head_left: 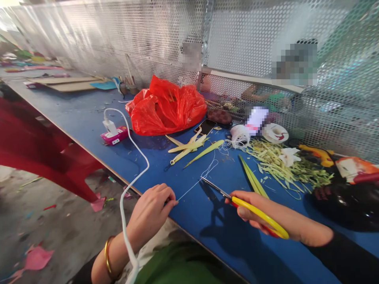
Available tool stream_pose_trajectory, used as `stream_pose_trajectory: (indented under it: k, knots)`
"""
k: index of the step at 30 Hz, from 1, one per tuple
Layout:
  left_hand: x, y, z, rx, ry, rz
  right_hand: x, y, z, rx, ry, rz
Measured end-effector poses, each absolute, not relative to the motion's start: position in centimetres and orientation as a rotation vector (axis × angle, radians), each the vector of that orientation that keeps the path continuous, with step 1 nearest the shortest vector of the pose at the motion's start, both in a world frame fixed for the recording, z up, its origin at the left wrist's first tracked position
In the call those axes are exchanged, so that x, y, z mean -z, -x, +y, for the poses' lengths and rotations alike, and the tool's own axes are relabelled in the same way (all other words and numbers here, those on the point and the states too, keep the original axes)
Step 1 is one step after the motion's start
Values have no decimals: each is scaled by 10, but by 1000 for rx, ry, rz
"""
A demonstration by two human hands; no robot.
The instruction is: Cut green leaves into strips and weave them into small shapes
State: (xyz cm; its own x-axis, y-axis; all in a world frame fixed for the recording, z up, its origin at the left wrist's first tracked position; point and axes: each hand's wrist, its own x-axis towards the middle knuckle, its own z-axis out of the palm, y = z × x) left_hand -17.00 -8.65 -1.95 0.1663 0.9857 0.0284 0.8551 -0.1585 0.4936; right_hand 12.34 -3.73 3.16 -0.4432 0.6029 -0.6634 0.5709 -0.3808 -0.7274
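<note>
My left hand (155, 207) pinches the end of a thin white thread (189, 190) at the table's front edge. The thread runs up to the right, to the tips of the scissors (260, 215), and forms loose loops beyond them. In my right hand (254, 205) are these scissors, with yellow and red handles; their blades look nearly closed at the thread. Behind the loops lie folded pale leaf strips (188, 148) and a green pointed leaf piece (205, 153). Another long green leaf (253, 177) lies just behind my right hand. A bundle of white thread (239, 136) sits farther back.
A red plastic bag (168, 106) stands at the back of the blue table (154, 157). A white cable (142, 156) crosses from a pink box (115, 136) past my left forearm. Leaf shreds (272, 159) and a black bag (346, 207) lie at right.
</note>
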Motion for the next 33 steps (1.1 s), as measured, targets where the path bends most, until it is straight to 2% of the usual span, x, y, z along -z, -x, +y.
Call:
stream_pose_trajectory:
  k: [5, 10, 15, 20, 28, 33]
  knots:
    - [21, 172, -88, -521, -2093, 1722, -38, -107, -36, -1919, 1780, -1762]
    - [26, 172, -88, -537, -2113, 1727, -19, -104, -31, -1778, 1865, -1840]
    - [26, 172, -89, -559, -2121, 1723, 11, -114, -26, -1675, 1720, -1908]
    - [23, 177, -88, -669, -1974, 1738, 9, -118, -28, -1514, 1567, -2065]
    - [8, 186, -52, -1252, -1370, 1542, -2, -131, -53, -1717, 1349, -1756]
    - [-6, 172, -20, -1626, -1157, 1484, 14, -145, -68, -1606, 1248, -1532]
